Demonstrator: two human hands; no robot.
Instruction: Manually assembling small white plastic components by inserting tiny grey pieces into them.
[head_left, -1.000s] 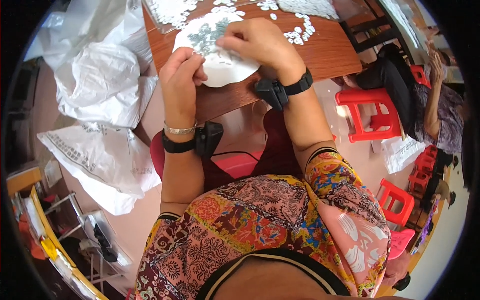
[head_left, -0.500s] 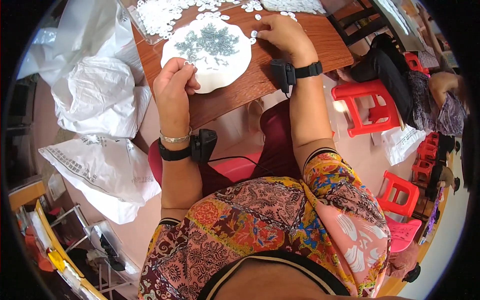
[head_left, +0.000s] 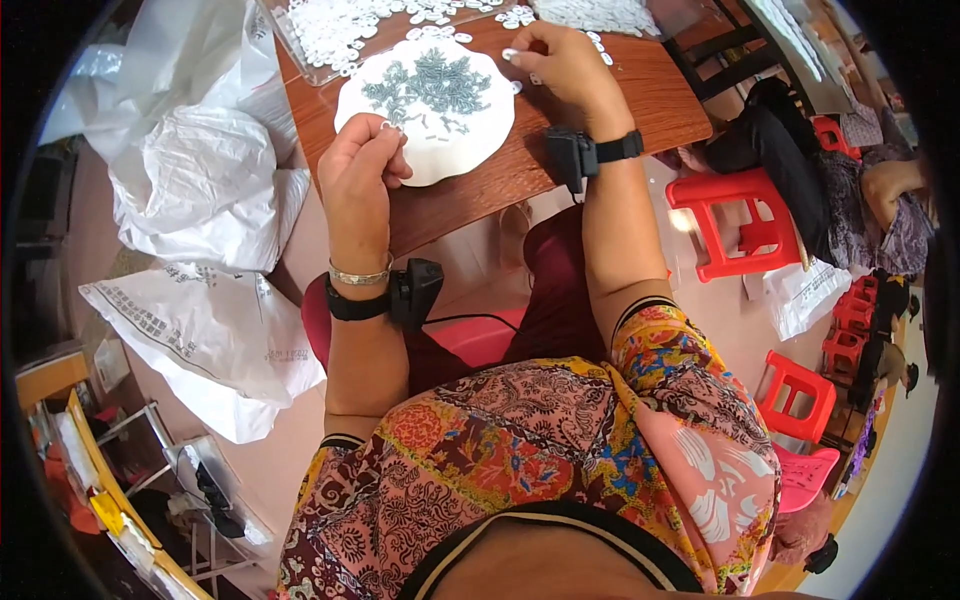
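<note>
I see my left hand (head_left: 362, 170) pinching something tiny at the white plate (head_left: 470, 140) rim, upper centre; my right hand (head_left: 562, 62) fingers grip a small white piece (head_left: 511, 54) above the table (head_left: 640, 100).

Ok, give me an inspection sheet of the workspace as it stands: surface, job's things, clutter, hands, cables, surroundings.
Surface: brown wooden table.
Job's things: white scalloped plate holding small grey-green pieces; white pieces in a clear tray.
Clutter: loose white pieces near the right hand.
Hands: left hand pinches something small at the plate's edge; right hand pinches a white piece.
Cables: a black cable below the left wrist device.
Surroundings: white plastic bags, red stools.
</note>
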